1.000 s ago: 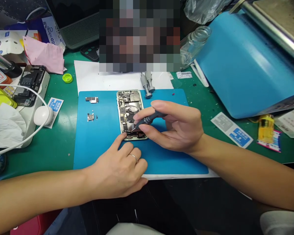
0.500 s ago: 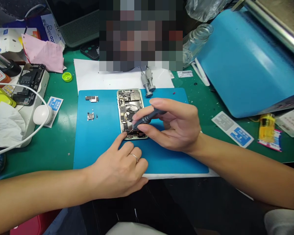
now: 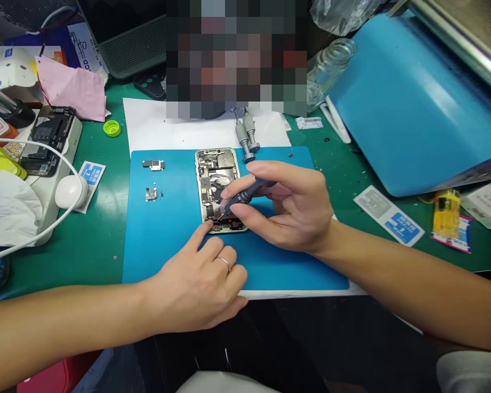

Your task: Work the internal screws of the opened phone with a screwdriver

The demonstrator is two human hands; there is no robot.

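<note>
An opened smartphone [image 3: 216, 170] lies on the blue mat [image 3: 169, 229], its inner boards showing. My right hand [image 3: 297, 210] pinches a dark precision screwdriver [image 3: 249, 193] between thumb and fingers. The tool is tilted, its thin tip down at the lower part of the phone. With its index finger stretched out, my left hand [image 3: 202, 278] touches the phone's lower left corner. Its other fingers are loosely curled, with nothing visible in them. Left of the phone lie a small metal bracket [image 3: 153, 165] and another small metal part [image 3: 151, 194], with tiny pieces beside it.
Two grey screwdrivers [image 3: 243, 134] lie just beyond the phone. At the right are a blue curved sheet [image 3: 396, 109], a glass jar [image 3: 331, 71] and a yellow bottle [image 3: 445, 213]. A white cable [image 3: 61, 155] and a second opened phone [image 3: 49, 139] are at the left.
My right hand has shifted very slightly up and left, and the screwdriver's tip stands a little higher over the phone. My left hand and the phone have not moved.
</note>
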